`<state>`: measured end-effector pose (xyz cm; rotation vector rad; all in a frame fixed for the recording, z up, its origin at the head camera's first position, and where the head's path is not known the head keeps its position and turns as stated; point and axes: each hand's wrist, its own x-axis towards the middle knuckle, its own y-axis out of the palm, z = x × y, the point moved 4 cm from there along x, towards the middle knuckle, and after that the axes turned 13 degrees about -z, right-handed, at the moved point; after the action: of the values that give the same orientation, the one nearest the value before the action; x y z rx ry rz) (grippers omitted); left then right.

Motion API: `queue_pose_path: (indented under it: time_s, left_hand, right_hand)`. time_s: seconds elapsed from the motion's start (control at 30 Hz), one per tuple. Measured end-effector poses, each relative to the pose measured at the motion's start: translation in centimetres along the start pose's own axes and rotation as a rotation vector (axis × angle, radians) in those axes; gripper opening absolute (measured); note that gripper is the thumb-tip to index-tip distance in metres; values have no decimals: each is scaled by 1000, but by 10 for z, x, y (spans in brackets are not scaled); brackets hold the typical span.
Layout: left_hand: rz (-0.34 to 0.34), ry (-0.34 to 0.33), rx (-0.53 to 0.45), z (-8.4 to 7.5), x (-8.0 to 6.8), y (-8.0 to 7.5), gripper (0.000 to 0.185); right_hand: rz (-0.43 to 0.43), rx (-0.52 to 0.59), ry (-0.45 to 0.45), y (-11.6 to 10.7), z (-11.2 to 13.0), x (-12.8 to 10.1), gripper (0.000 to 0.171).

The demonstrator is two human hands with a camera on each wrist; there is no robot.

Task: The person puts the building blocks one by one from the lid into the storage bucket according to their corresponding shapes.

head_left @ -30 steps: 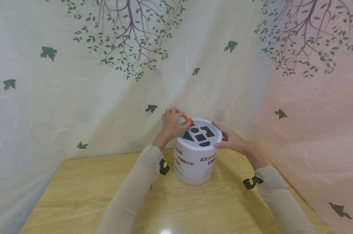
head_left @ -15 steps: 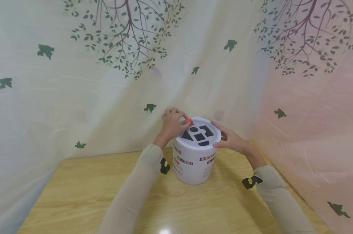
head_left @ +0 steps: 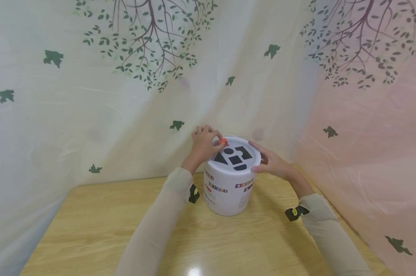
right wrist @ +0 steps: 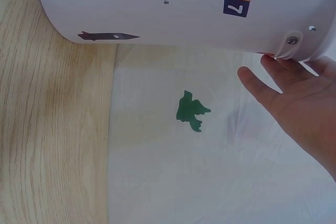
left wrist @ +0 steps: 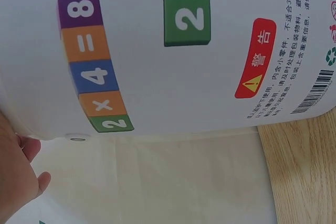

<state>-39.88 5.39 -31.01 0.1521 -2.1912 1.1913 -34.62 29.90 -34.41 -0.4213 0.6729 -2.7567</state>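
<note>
A white bucket point(head_left: 225, 195) stands upright on the table, and its white lid point(head_left: 225, 167) has several dark shaped holes. My left hand point(head_left: 203, 145) pinches a small orange-red block point(head_left: 223, 142) between thumb and fingers at the lid's far left part. Whether the block sits inside a hole cannot be seen. At the opposite side, my right hand point(head_left: 275, 165) holds the bucket by its upper edge, thumb in front and fingers farther back. The right wrist view shows those fingers point(right wrist: 283, 74) against the bucket's side by the handle joint point(right wrist: 292, 40). In the left wrist view, the block is out of sight.
The wooden table point(head_left: 101, 222) reaches back to a hanging cloth point(head_left: 132, 115) printed with trees and birds. A pinkish cloth point(head_left: 363, 153) hangs along the right side. Small black devices point(head_left: 193, 194) sit at both wrists.
The orange-red block has shifted slightly in my left fingers, and less of the dark opening beside it shows. My right hand stays at the bucket's edge.
</note>
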Motion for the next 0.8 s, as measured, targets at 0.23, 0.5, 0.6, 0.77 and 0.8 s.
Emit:
queue_pose_path:
  time_s: [0.23, 0.5, 0.6, 0.77, 0.8]
  left_hand:
    - [-17, 2, 18, 3, 0, 0, 33]
    - [-50, 19, 17, 5, -1, 0, 39]
    - [-51, 18, 18, 5, -1, 0, 40]
    - [-52, 7, 4, 5, -1, -1, 40]
    - [-55, 4, -2, 5, -1, -1, 39]
  right_hand:
    - [-4, -3, -13, 1, 0, 1, 102]
    - [-11, -6, -18, 1, -1, 2, 103]
    - [-12, -6, -13, 1, 0, 1, 102]
    - [-13, -14, -11, 1, -2, 2, 101]
    - [-14, -14, -11, 0, -2, 2, 101]
